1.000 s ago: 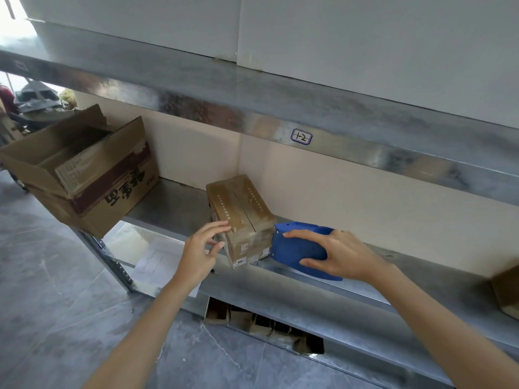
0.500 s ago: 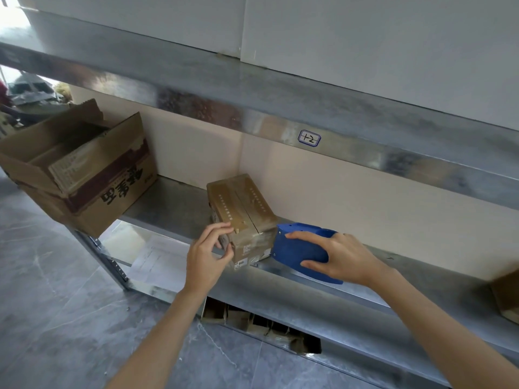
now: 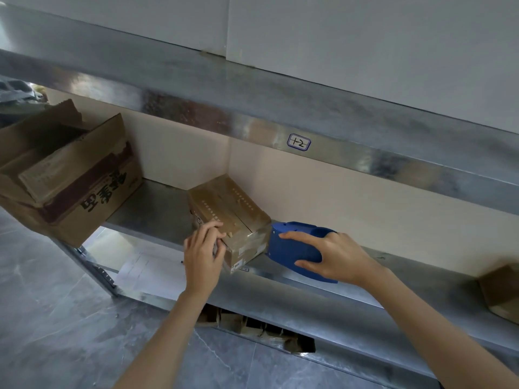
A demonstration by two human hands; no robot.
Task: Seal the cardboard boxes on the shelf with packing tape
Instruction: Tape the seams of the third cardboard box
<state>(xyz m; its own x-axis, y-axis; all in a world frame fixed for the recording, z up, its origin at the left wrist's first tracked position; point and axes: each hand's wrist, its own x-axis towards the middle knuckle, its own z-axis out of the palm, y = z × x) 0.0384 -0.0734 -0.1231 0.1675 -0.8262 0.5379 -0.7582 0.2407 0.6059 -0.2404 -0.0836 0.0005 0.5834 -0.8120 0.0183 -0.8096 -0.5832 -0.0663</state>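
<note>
Tape dispenser (image 3: 295, 240), gripped by right hand (image 3: 334, 256), touches small box (image 3: 224, 203) at its near end; top seam (image 3: 238, 217) runs away toward the wall (image 3: 337, 197). Left hand (image 3: 203, 254), fingers curled, holds its left corner.

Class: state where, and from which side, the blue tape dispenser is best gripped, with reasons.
Likely grip the blue tape dispenser across its rounded body, from the front-right, as the right hand does; its left end meets the small box, and the wall stands behind.
</note>
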